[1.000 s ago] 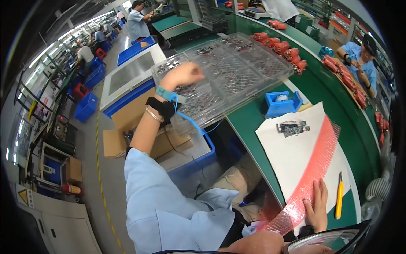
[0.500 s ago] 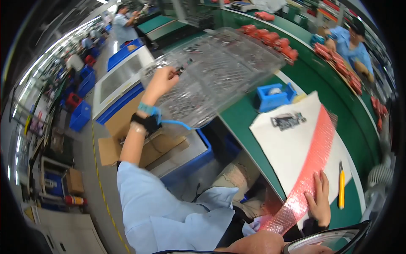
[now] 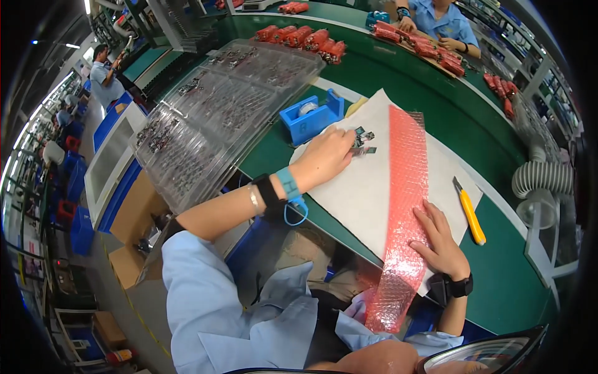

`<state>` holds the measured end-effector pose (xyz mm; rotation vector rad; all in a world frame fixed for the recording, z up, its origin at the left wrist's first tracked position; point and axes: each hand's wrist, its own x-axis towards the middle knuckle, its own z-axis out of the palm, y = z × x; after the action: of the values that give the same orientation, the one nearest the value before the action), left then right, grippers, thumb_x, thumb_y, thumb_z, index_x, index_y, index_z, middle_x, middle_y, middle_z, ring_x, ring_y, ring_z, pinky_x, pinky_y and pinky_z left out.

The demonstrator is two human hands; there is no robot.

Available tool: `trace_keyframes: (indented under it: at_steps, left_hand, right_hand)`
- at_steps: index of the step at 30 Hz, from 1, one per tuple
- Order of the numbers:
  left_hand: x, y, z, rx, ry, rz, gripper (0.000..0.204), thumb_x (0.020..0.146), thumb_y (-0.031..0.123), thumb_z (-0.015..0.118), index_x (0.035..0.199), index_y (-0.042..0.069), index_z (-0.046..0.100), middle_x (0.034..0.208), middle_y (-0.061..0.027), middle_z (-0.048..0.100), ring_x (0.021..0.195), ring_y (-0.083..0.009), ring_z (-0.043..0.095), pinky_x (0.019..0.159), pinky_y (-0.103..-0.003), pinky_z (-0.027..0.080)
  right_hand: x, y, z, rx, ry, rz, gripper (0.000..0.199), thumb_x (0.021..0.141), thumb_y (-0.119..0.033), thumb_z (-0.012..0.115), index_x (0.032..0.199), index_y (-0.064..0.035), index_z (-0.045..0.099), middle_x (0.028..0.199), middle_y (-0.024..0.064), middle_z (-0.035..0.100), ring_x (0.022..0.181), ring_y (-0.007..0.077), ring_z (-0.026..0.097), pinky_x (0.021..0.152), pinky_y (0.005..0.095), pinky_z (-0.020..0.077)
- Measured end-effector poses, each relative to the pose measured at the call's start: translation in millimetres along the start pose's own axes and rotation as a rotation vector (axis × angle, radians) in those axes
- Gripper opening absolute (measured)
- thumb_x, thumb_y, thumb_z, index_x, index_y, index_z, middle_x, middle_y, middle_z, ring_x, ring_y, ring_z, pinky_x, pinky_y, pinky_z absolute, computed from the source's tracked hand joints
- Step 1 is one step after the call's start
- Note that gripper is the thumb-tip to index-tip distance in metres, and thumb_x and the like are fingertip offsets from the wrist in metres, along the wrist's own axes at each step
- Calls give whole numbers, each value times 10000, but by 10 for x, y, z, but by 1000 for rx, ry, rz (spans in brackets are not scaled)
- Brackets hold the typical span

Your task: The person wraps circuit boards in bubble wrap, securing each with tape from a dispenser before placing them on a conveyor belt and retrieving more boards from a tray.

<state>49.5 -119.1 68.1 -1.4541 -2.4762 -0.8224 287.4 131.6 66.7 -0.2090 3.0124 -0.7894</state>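
Some small circuit boards (image 3: pixel 362 140) are pinched in our left hand (image 3: pixel 324 156), at its two o'clock; we rest our open right hand (image 3: pixel 443 247) on red bubble wrap (image 3: pixel 408 171), a yellow cutter (image 3: pixel 471 215) at its one o'clock.

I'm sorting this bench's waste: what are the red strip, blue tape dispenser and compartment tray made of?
Red strip: likely glossy plastic bubble wrap, given its pebbled, glinting surface.
Blue tape dispenser: apparently moulded plastic, with even colour and slight sheen.
Compartment tray: probably clear, shiny plastic; its edges are see-through, with bright highlights.
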Motion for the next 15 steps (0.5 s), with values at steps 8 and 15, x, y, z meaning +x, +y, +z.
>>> trace_keyframes:
  at_steps: [8, 15]
  left_hand:
    - [-424, -393, -1213, 215, 178, -23, 278, 839, 239, 701, 1020, 44, 621, 940, -121, 607, 932, -275, 557, 860, -323, 428]
    - [-1855, -1918, -2615, 256, 193, -887, 254, 847, 233, 700, 985, 23, 665, 870, -62, 688, 778, -162, 624, 708, -296, 484]
  right_hand:
    - [2, 7, -30, 73, -70, 18, 685, 817, -189, 662, 1427, -53, 381, 1499, 211, 272, 1389, 393, 262, 1149, 420, 211]
    - [93, -74, -36, 54, -118, 98, 700, 797, -121, 624, 1439, -57, 353, 1521, 202, 224, 1405, 388, 236, 1159, 414, 196]
